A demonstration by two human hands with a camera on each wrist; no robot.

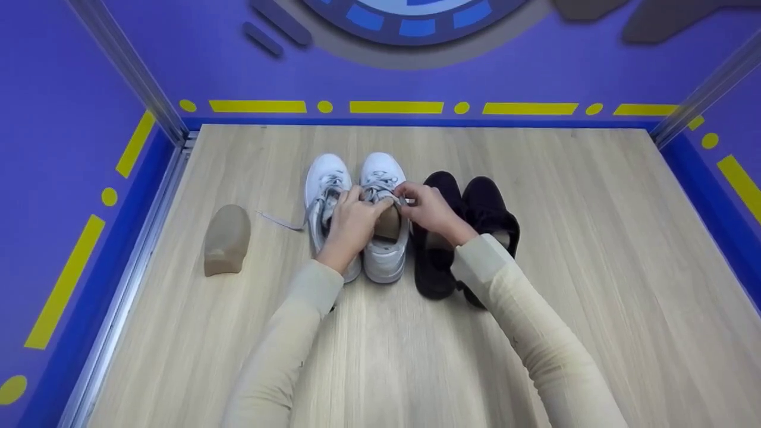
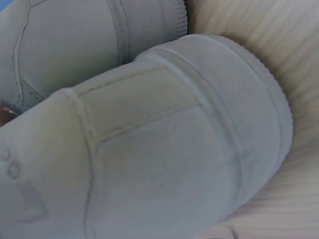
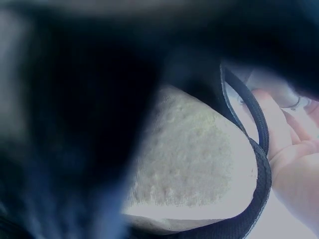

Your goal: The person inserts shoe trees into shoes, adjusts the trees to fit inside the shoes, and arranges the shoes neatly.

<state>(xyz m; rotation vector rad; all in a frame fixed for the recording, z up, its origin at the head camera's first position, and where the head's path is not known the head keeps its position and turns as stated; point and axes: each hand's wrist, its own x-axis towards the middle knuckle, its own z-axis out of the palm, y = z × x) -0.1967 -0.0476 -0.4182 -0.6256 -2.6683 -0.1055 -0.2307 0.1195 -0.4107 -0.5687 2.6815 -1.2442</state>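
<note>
Two white sneakers stand side by side, the right sneaker point(image 1: 385, 261) under both hands and the left sneaker point(image 1: 317, 178) beside it. My left hand point(image 1: 351, 223) reaches over the left sneaker and pinches the grey shoelace point(image 1: 376, 191) near the right sneaker's tongue. From the other side my right hand point(image 1: 431, 208) pinches at the same lacing with thumb and forefinger. A tan insert point(image 1: 389, 224) shows inside the right sneaker's opening. The left wrist view is filled by a sneaker heel point(image 2: 164, 144). The left sneaker's lace end point(image 1: 279, 222) trails onto the wooden board.
Black strapped shoes point(image 1: 487, 199) stand just right of the sneakers, under the right forearm; a beige surface point(image 3: 194, 154) shows inside one. A tan foot-shaped block point(image 1: 228, 238) lies at left on the board point(image 1: 594, 267). Blue panels point(image 1: 238, 77) wall the back and sides.
</note>
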